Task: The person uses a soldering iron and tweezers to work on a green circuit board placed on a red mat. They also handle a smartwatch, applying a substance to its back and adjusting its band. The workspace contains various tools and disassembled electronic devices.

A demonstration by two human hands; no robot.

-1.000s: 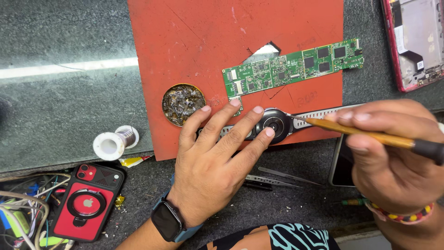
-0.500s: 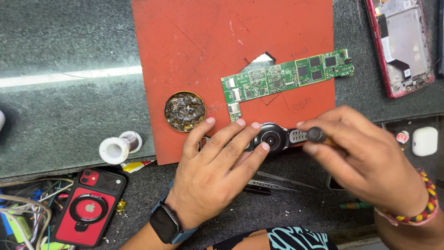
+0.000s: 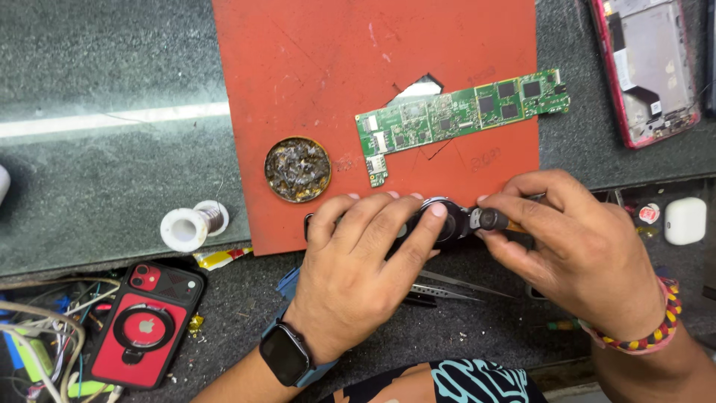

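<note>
My left hand (image 3: 358, 276) lies flat over a black round holder (image 3: 450, 222) at the lower edge of the red mat (image 3: 313, 89), with its fingers pressed on it. My right hand (image 3: 582, 254) grips a tool with a black collar and orange handle (image 3: 498, 221). The tool's front end meets the holder, and its tip is hidden. A long green circuit board (image 3: 455, 116) lies on the mat just beyond both hands. A dark watch (image 3: 286, 357) sits on my left wrist.
A round tin of dark residue (image 3: 297, 169) sits on the mat's left edge. A solder spool (image 3: 192, 224) and a phone in a red case (image 3: 145, 325) lie to the left. Tweezers (image 3: 447, 287) lie between my hands. An opened red-framed phone (image 3: 649, 67) and a white case (image 3: 684, 220) are at the right.
My right hand has swung the orange-handled tool from pointing leftward across the hand to end-on against the black holder. My left hand has stayed on the holder.
</note>
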